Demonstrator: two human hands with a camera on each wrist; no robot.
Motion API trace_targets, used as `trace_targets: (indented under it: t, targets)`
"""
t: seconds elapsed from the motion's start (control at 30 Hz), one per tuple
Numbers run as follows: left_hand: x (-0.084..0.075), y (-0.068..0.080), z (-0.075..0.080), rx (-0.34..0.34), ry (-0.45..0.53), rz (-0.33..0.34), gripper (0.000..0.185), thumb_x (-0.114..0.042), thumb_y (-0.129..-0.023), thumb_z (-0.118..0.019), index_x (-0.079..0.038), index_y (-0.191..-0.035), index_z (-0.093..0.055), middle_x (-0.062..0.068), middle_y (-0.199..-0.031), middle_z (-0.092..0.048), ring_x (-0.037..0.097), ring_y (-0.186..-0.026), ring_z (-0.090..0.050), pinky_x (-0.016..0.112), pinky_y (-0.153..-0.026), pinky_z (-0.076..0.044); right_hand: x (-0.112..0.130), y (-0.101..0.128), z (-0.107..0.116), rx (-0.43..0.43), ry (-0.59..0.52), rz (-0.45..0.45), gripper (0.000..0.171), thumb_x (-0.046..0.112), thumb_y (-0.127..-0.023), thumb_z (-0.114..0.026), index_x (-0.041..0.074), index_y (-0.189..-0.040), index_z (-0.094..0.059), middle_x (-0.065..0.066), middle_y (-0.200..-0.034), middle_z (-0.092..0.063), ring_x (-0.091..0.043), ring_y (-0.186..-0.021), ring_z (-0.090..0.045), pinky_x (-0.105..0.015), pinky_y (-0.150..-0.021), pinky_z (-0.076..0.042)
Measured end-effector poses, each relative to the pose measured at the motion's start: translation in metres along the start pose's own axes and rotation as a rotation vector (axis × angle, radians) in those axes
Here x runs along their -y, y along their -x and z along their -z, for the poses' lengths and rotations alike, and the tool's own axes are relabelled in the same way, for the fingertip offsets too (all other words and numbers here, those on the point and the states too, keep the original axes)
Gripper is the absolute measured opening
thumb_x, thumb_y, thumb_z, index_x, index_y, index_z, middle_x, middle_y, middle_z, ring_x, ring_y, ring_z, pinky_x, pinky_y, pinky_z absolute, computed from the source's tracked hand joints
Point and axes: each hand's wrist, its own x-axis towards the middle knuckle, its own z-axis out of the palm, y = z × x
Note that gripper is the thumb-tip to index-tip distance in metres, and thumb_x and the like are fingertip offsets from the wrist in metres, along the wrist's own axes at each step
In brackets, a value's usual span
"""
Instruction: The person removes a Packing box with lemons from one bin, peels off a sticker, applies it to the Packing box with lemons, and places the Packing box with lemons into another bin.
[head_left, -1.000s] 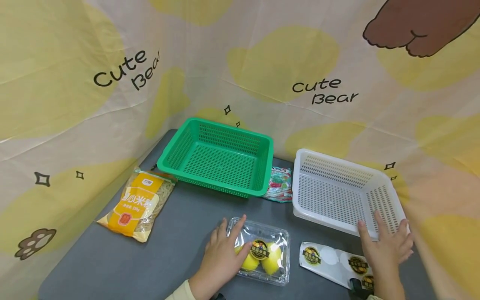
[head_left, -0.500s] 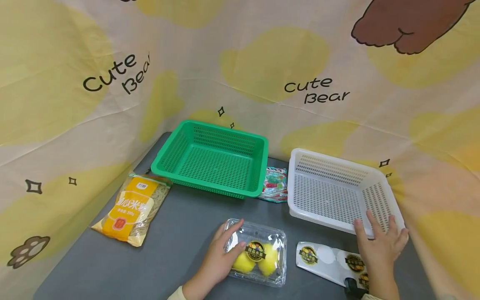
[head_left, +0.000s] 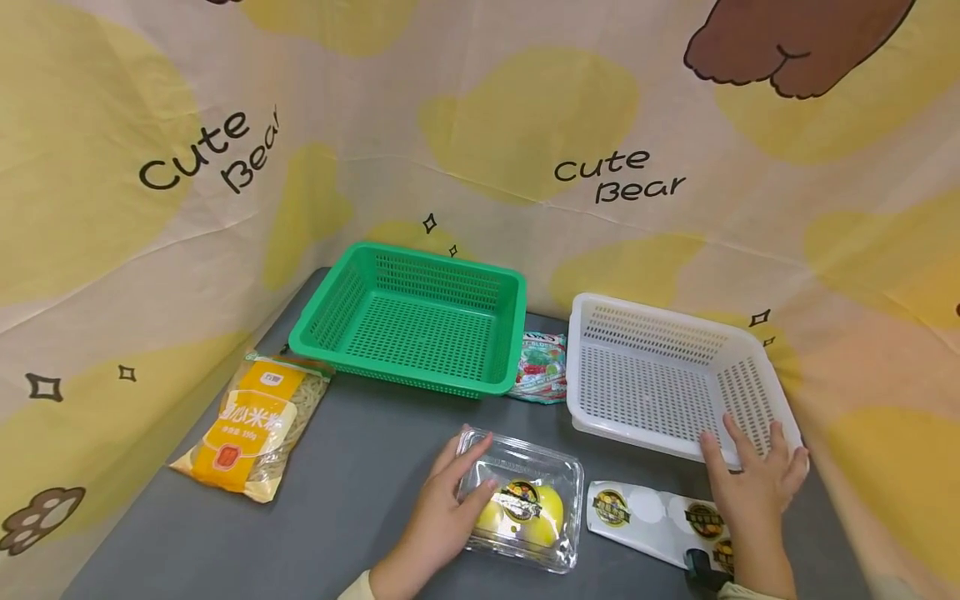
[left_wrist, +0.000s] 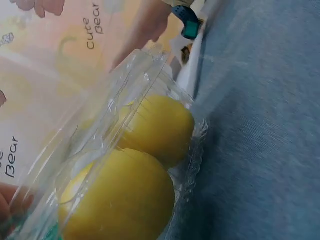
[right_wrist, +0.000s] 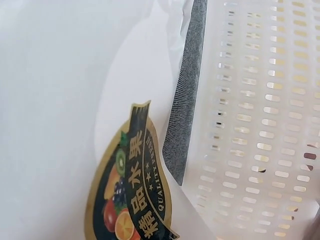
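Two lemons (head_left: 521, 510) in clear clamshell (head_left: 525, 467); left hand (head_left: 442, 508) fingers grasping it; right hand (head_left: 753, 483) fingers straight on white basket (head_left: 600, 417) rim.

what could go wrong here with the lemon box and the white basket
The left hand grips the clear box by one side only, and in the left wrist view its lid seems to gape above the lemons; lifted tilted, they might roll out. The right hand rests on the white basket at its near corner, so a push could swing it into the snack packet. The sticker sheet lies under that wrist and might get dragged.
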Motion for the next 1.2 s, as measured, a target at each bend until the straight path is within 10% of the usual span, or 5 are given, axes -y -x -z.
trace_targets:
  t: [0.17,0.4,0.53,0.7,1.2]
  targets:
    - [-0.014,-0.011,-0.003,0.033,0.053,-0.007,0.055,-0.019,-0.1,-0.076,-0.023,-0.152,-0.061,0.011,-0.172,-0.029,0.049,-0.151,-0.032,0.023,-0.064,-0.053,-0.001,0.001,-0.001,-0.008,-0.024,-0.003,0.068,0.054,-0.106,-0.055,0.011,-0.158,-0.05,-0.014,-0.177,0.012,-0.041,-0.155,0.029,-0.076,-0.116,0.01]
    - [-0.057,-0.042,-0.02,0.115,0.075,-0.083,0.056,-0.02,-0.101,-0.073,-0.023,-0.155,-0.059,0.009,-0.173,-0.026,0.038,-0.147,-0.043,0.023,-0.059,-0.05,-0.005,0.002,0.0,-0.03,-0.04,0.009,0.067,0.052,-0.106,-0.057,0.01,-0.158,-0.05,-0.013,-0.177,0.011,-0.04,-0.155,0.029,-0.076,-0.117,0.006]
    - [-0.085,-0.069,-0.036,0.12,0.038,-0.156,0.054,-0.024,-0.102,-0.072,-0.026,-0.155,-0.058,0.005,-0.173,-0.026,0.035,-0.157,-0.026,0.04,-0.084,-0.058,-0.008,0.001,-0.002,-0.032,-0.029,0.023,0.067,0.053,-0.107,-0.056,0.01,-0.158,-0.05,-0.014,-0.177,0.011,-0.04,-0.155,0.029,-0.076,-0.117,0.007]
    - [-0.11,-0.11,-0.064,0.114,0.074,-0.195,0.054,-0.02,-0.103,-0.072,-0.025,-0.155,-0.058,0.006,-0.172,-0.028,0.035,-0.158,-0.023,0.065,-0.117,-0.032,-0.008,0.0,-0.006,-0.028,-0.01,0.024,0.062,0.044,-0.107,-0.058,0.011,-0.158,-0.05,-0.015,-0.177,0.01,-0.043,-0.155,0.027,-0.074,-0.118,0.01]
    - [-0.102,-0.19,-0.176,0.066,0.034,0.009,0.054,-0.021,-0.105,-0.069,-0.029,-0.156,-0.056,0.006,-0.173,-0.028,0.034,-0.157,-0.027,0.053,-0.123,-0.027,-0.007,0.0,-0.007,-0.023,-0.004,0.01,0.081,0.053,-0.106,-0.057,0.013,-0.169,-0.026,-0.016,-0.177,0.01,-0.042,-0.155,0.027,-0.073,-0.119,0.007]
